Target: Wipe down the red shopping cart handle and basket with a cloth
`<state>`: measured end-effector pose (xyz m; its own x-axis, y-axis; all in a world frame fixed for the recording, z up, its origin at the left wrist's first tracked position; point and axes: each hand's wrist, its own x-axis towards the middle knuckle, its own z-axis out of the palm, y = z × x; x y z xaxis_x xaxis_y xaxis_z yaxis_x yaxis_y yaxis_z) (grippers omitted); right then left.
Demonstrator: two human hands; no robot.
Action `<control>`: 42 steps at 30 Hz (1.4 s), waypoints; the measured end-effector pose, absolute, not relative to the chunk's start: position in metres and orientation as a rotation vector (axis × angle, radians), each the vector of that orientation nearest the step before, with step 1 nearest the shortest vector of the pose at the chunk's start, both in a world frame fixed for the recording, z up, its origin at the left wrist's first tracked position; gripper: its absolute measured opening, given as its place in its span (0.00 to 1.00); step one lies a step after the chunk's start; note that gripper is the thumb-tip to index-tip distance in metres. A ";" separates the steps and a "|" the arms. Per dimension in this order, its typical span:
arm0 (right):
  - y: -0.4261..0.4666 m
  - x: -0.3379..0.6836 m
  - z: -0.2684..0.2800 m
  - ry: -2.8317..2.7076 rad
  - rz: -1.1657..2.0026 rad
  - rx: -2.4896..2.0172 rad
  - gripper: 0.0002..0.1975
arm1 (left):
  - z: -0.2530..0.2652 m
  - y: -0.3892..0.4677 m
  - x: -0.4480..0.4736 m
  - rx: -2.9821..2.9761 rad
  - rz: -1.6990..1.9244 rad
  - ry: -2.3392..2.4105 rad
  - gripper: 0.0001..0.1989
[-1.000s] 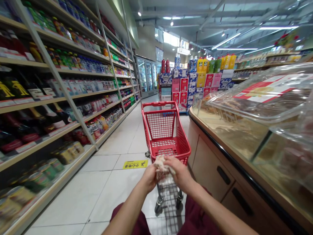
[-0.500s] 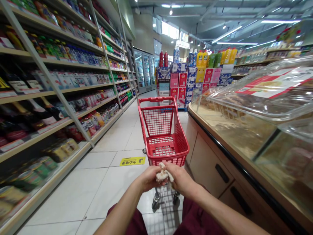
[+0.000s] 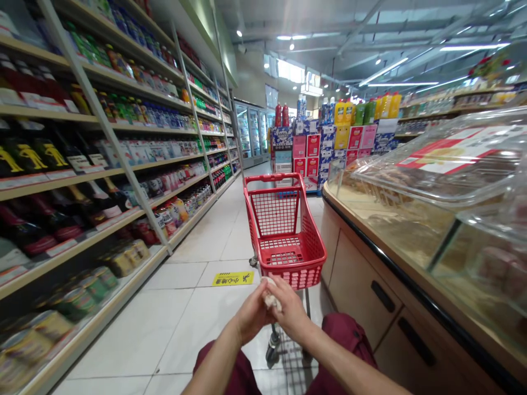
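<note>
A crumpled white cloth (image 3: 272, 301) is bunched between my two hands, only a bit of it showing between the fingers. My left hand (image 3: 252, 311) curls around it from one side. From the other side my right hand (image 3: 289, 308) closes over it, the fingers of both meeting. Just beyond the hands stands a red shopping cart (image 3: 288, 236) with a mesh basket holding no goods. The hands overlap the view of its near lower end; whether they touch it I cannot tell.
Drink shelves (image 3: 135, 126) line the left side. At the right is a wooden counter (image 3: 358, 263) with clear plastic food packs (image 3: 444, 148). Stacked drink cartons (image 3: 307, 153) stand ahead. A yellow floor sticker (image 3: 233, 278) lies left of the cart.
My hands have closed further over the white cloth, so less of it shows. The whole scene has shifted slightly right and down in view.
</note>
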<state>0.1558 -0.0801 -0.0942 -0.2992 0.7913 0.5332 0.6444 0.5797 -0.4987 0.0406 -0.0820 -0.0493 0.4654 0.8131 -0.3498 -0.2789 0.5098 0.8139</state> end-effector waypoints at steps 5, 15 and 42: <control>-0.049 0.163 -0.087 -2.153 -0.253 -1.020 0.21 | -0.050 -0.064 0.015 1.032 0.795 1.366 0.21; -0.050 0.188 -0.151 -2.304 -0.473 -0.970 0.14 | -0.068 -0.041 0.023 1.412 0.986 1.633 0.12; -0.063 0.271 -0.145 -1.917 -0.430 -1.353 0.22 | -0.057 -0.050 0.065 2.506 0.143 1.835 0.39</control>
<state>0.2710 -0.0631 -0.1447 -0.1719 0.6635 0.7282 0.9110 0.3884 -0.1388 0.0652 -0.0500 -0.0572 0.2992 0.9526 0.0553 0.9496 -0.3029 0.0804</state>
